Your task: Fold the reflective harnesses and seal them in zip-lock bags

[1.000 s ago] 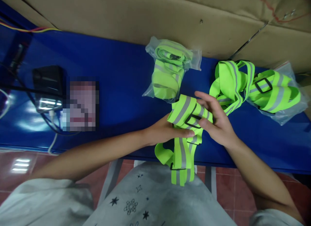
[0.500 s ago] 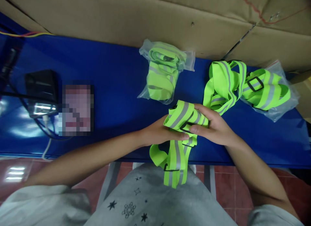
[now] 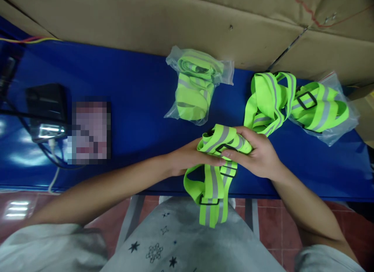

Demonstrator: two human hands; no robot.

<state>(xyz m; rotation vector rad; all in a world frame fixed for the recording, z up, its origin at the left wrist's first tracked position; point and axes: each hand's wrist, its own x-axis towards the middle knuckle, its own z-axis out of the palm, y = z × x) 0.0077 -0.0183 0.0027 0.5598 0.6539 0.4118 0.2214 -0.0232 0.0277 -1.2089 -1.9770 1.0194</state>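
A blue table (image 3: 140,104) is backed by brown panels (image 3: 117,22); the red-tiled floor (image 3: 271,229) is brightened at left by reflected light (image 3: 17,209).

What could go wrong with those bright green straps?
If the left hand or right hand loosens, the folded strap might come undone, perhaps tugged by the hanging loops below. The loose, looped strap on the blue table could tangle with the buckled strap beside it.
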